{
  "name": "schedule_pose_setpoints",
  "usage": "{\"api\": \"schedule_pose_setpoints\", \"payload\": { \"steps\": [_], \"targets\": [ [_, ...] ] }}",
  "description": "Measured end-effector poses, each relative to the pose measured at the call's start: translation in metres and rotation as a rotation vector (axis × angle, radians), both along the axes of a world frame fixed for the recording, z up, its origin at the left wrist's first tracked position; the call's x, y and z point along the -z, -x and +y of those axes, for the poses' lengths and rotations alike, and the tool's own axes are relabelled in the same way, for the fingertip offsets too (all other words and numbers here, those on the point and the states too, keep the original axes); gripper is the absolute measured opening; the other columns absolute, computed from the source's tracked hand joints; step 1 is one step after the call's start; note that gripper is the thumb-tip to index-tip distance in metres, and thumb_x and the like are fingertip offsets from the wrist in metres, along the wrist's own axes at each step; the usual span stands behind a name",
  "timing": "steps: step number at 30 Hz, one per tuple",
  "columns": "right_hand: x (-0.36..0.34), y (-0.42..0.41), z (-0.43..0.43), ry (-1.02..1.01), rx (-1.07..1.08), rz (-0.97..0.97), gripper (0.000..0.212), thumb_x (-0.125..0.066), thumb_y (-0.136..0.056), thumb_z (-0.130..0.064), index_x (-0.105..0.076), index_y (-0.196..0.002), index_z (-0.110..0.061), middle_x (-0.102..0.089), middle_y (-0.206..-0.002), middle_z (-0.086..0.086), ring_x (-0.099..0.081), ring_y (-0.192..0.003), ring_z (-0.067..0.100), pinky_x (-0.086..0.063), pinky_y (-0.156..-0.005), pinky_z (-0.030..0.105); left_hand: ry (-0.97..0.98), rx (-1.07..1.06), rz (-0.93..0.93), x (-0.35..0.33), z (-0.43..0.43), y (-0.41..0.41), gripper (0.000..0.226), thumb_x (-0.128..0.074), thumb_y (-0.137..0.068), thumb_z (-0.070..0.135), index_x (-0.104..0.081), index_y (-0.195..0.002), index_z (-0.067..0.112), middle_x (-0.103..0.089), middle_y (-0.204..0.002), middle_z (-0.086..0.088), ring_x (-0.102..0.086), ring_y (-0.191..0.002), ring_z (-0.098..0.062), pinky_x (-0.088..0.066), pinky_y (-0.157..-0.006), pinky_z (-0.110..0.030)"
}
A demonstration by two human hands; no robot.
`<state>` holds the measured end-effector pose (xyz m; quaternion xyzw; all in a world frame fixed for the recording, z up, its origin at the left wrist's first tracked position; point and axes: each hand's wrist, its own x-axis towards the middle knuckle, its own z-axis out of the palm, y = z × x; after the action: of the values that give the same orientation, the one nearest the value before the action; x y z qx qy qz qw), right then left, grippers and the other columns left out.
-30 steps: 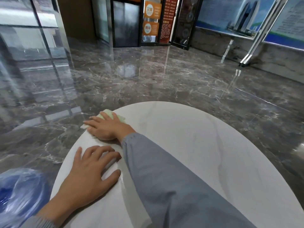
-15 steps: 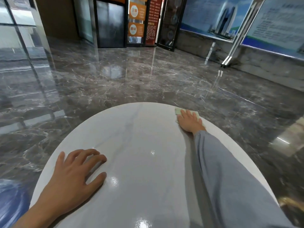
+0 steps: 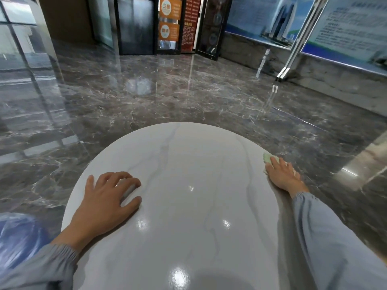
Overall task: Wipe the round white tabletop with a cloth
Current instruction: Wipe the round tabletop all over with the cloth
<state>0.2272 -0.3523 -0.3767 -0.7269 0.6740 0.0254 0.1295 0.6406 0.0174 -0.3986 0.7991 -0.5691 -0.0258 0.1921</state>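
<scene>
Here the round white worktop (image 3: 188,206) filled the lower middle of the head view, its glossy surface crossed by faint grey veins and dotted with bright reflections of ceiling lights. The right hand (image 3: 282,176) lay flat at the worktop's right edge, palm down and fingers stretched forward, pressing on a pale green cloth (image 3: 269,159). Only the front corner of the cloth showed past the fingertips, with a thin strip beside the hand; the rest was hidden beneath the palm. The hand was not curled around the cloth but spread over it, holding it against the surface. A grey-blue sleeve (image 3: 326,248) covered the right forearm, gathered at the wrist, and ran along the right rim of the worktop toward the camera.

The left hand (image 3: 104,201) rested on the near-left part of the worktop, well apart from the cloth. It held nothing: the palm was down, the thumb pointed toward the middle of the worktop, and the fingers were loosely bent with their tips touching the surface. Its sleeve (image 3: 41,268) was the same grey-blue.

Around the worktop stretched a polished dark marble floor (image 3: 167,97) with pale veining. A blue, blurred object (image 3: 16,237) sat low at the left edge, too unclear to name. Farther back stood dark glass doors (image 3: 134,24), orange signs (image 3: 169,19) and a large wall poster (image 3: 272,19) showing tall buildings.
</scene>
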Motion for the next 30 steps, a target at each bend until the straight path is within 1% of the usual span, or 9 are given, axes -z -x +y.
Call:
{"api": "schedule_pose_setpoints", "payload": {
  "steps": [6,11,16,20,24,26,27,29,30],
  "targets": [
    [-0.001,0.002,0.048,-0.018,-0.025,0.002,0.059,-0.017,-0.107,-0.052,-0.005,-0.164,-0.040,0.005,-0.173,-0.006,0.007,-0.158,0.026,0.000,-0.124,0.055,0.013,-0.013,0.018,-0.001,-0.002,0.002,0.052,-0.036,-0.083,0.077,-0.060,-0.122,0.053,-0.056,-0.136,0.019,-0.047,-0.135,-0.024,-0.030,-0.114,-0.065],
    [0.002,-0.005,0.074,-0.044,-0.065,-0.008,0.059,-0.018,-0.108,-0.054,-0.002,-0.163,-0.042,0.009,-0.173,-0.009,0.011,-0.158,0.024,0.005,-0.124,0.055,-0.025,-0.018,0.013,-0.007,-0.001,0.006,0.055,-0.034,-0.082,0.076,-0.060,-0.124,0.052,-0.055,-0.138,0.017,-0.045,-0.136,-0.025,-0.027,-0.115,-0.064],
    [0.002,-0.023,0.078,-0.077,-0.096,-0.003,0.059,-0.015,-0.108,-0.055,0.002,-0.162,-0.045,0.014,-0.172,-0.010,0.015,-0.158,0.023,0.008,-0.124,0.056,-0.030,-0.017,0.006,-0.006,-0.001,0.005,0.054,-0.034,-0.083,0.075,-0.059,-0.125,0.051,-0.053,-0.139,0.018,-0.043,-0.136,-0.023,-0.026,-0.116,-0.064],
    [-0.001,-0.067,0.073,-0.068,-0.162,-0.003,0.058,-0.015,-0.108,-0.054,0.002,-0.163,-0.044,0.015,-0.172,-0.010,0.015,-0.158,0.023,0.009,-0.124,0.055,-0.042,-0.012,0.005,-0.006,0.000,0.007,0.055,-0.034,-0.084,0.074,-0.058,-0.127,0.049,-0.051,-0.139,0.020,-0.041,-0.137,-0.020,-0.023,-0.119,-0.063],
    [0.001,-0.163,0.078,-0.060,-0.364,-0.014,0.059,-0.015,-0.108,-0.054,0.003,-0.163,-0.043,0.015,-0.172,-0.009,0.016,-0.158,0.024,0.009,-0.124,0.055,-0.035,-0.017,0.002,-0.007,0.003,0.012,0.043,-0.045,-0.092,0.067,-0.058,-0.129,0.049,-0.049,-0.138,0.024,-0.040,-0.139,-0.014,-0.018,-0.122,-0.060],
    [0.002,-0.230,0.093,-0.060,-0.515,-0.021,0.059,-0.014,-0.108,-0.053,0.002,-0.163,-0.042,0.015,-0.172,-0.008,0.017,-0.157,0.025,0.010,-0.123,0.056,0.031,-0.027,0.004,-0.009,0.004,0.013,0.034,-0.050,-0.093,0.060,-0.065,-0.121,0.047,-0.055,-0.132,0.025,-0.045,-0.134,-0.009,-0.023,-0.120,-0.054],
    [0.002,-0.264,0.105,-0.064,-0.598,-0.022,0.059,-0.014,-0.107,-0.054,0.002,-0.163,-0.042,0.015,-0.172,-0.009,0.018,-0.157,0.025,0.011,-0.123,0.057,0.087,-0.031,0.024,-0.010,0.005,0.013,0.031,-0.049,-0.091,0.056,-0.069,-0.111,0.044,-0.060,-0.125,0.025,-0.051,-0.127,-0.008,-0.029,-0.115,-0.050],
    [0.003,-0.329,0.137,-0.077,-0.761,-0.014,0.059,-0.014,-0.107,-0.055,0.001,-0.163,-0.043,0.015,-0.172,-0.010,0.019,-0.157,0.025,0.012,-0.122,0.056,0.223,-0.047,0.091,-0.010,0.007,0.014,0.028,-0.048,-0.086,0.047,-0.073,-0.087,0.034,-0.069,-0.100,0.020,-0.064,-0.103,-0.012,-0.041,-0.097,-0.046],
    [0.003,-0.355,0.156,-0.078,-0.841,-0.015,0.059,-0.014,-0.107,-0.056,0.000,-0.163,-0.044,0.015,-0.171,-0.011,0.019,-0.157,0.024,0.013,-0.121,0.056,0.276,-0.047,0.111,-0.011,0.008,0.013,0.027,-0.050,-0.084,0.041,-0.072,-0.077,0.028,-0.070,-0.088,0.016,-0.065,-0.090,-0.015,-0.045,-0.088,-0.046]
  ]
}}
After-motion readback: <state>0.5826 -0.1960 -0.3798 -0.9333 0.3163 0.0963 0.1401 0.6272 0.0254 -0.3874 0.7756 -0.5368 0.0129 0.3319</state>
